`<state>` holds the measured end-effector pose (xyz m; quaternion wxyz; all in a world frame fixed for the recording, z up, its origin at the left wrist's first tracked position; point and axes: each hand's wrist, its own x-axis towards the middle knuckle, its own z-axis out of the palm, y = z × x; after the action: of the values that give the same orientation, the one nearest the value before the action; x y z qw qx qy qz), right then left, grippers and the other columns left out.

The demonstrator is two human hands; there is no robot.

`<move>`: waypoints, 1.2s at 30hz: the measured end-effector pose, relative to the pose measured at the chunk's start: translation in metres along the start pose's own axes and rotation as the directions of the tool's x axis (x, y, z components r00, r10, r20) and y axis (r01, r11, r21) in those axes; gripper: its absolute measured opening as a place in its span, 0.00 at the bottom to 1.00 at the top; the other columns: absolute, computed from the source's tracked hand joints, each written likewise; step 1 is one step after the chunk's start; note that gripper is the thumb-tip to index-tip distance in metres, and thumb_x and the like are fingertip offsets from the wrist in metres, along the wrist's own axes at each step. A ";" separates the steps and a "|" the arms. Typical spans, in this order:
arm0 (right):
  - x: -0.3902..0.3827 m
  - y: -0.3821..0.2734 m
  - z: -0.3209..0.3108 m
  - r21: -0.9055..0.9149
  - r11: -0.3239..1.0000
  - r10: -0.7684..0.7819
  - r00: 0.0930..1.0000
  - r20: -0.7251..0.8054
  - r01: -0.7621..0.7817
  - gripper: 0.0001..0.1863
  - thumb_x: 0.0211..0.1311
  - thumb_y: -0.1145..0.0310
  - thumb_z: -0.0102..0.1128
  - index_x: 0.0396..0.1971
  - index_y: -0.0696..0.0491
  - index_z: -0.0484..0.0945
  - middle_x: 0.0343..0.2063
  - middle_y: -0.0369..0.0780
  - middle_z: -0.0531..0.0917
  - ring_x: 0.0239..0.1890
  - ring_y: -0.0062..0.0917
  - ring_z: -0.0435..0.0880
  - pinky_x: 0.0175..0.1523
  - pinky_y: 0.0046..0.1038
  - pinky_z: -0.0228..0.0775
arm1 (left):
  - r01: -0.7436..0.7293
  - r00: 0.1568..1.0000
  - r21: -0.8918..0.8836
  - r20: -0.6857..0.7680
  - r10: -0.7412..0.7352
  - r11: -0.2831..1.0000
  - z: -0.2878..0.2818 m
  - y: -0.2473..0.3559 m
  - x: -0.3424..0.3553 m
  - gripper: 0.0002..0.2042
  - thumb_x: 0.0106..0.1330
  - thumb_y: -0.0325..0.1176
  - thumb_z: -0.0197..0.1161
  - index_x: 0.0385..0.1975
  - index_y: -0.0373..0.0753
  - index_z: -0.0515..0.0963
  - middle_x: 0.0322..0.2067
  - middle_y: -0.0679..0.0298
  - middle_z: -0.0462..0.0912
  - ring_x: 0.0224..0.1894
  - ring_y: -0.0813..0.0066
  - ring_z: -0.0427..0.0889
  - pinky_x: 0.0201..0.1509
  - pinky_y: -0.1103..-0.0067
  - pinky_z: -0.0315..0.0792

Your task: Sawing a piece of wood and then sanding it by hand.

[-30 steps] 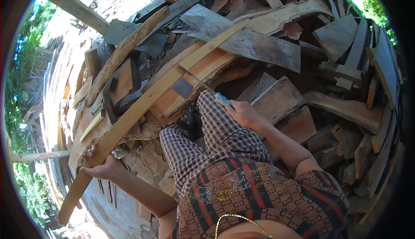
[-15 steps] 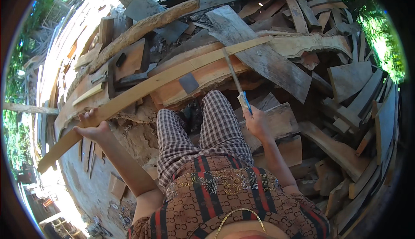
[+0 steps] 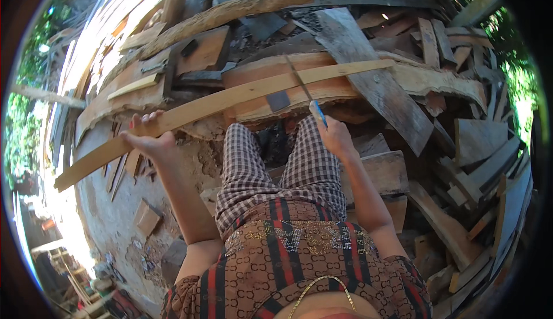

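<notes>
My left hand (image 3: 150,134) grips a long pale wooden strip (image 3: 213,101) near its left end, fingertips over the far edge. The strip slopes up to the right over a rough-edged slab (image 3: 247,111) and a weathered grey board (image 3: 409,120). My right hand (image 3: 336,136) is closed round the blue and white handle (image 3: 318,113) of a long, thin blade (image 3: 298,80), which lies across the strip with its tip past the far edge. Whether it is toothed I cannot tell. A small dark grey square piece (image 3: 278,100) is on the slab below the strip.
Piles of boards and offcuts (image 3: 484,163) surround me on the right and beyond the slab, with a rough pole (image 3: 219,16) across the back. A grey, cracked ground or slab surface (image 3: 115,221) is at lower left, with a loose block (image 3: 147,215). Greenery (image 3: 23,134) shows at both sides.
The view has swung, so the strip lies flatter in the picture. The blade has moved farther across the strip, its tip now beyond the far edge. Both hands keep their grips.
</notes>
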<state>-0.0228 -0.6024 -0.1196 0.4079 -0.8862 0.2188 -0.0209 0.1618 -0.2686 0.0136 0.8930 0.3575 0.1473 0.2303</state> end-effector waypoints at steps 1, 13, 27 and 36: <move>-0.001 0.000 0.005 -0.002 1.000 -0.024 0.999 0.026 0.024 0.15 0.63 0.59 0.48 0.35 0.56 0.77 0.25 0.54 0.78 0.31 0.51 0.78 0.35 0.47 0.68 | 0.042 0.999 -0.020 -0.013 -0.042 0.999 -0.001 0.000 -0.002 0.30 0.66 0.63 0.39 0.27 0.39 0.74 0.17 0.65 0.68 0.22 0.69 0.67 0.36 0.66 0.70; 0.009 -0.025 0.039 -0.008 0.999 -0.036 0.997 0.072 0.037 0.16 0.64 0.59 0.47 0.33 0.58 0.77 0.25 0.55 0.78 0.31 0.50 0.78 0.34 0.45 0.68 | 0.110 0.994 -0.072 -0.005 -0.110 0.991 -0.041 0.029 0.012 0.28 0.68 0.60 0.39 0.35 0.40 0.75 0.18 0.67 0.67 0.23 0.72 0.66 0.37 0.68 0.69; -0.007 -0.011 0.054 0.111 0.993 -0.045 0.999 0.022 0.042 0.17 0.68 0.63 0.45 0.24 0.60 0.71 0.09 0.36 0.69 0.11 0.19 0.71 0.19 0.25 0.60 | 0.197 0.973 -0.175 -0.083 -0.214 0.965 -0.058 0.027 0.015 0.26 0.67 0.62 0.42 0.32 0.42 0.71 0.17 0.68 0.66 0.22 0.73 0.67 0.36 0.71 0.68; -0.092 0.005 0.022 0.111 0.982 0.130 0.971 0.201 -0.155 0.17 0.68 0.62 0.45 0.24 0.59 0.71 0.09 0.36 0.68 0.09 0.17 0.68 0.17 0.25 0.58 | 0.146 0.971 -0.186 -0.161 -0.176 0.972 -0.078 0.036 0.008 0.25 0.67 0.61 0.43 0.32 0.42 0.71 0.17 0.69 0.66 0.22 0.74 0.67 0.37 0.71 0.68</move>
<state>-0.1027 -0.5524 -0.1254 0.4828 -0.8384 0.2397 0.0808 0.1244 -0.1970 -0.0169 0.9199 0.2438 0.2337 0.1995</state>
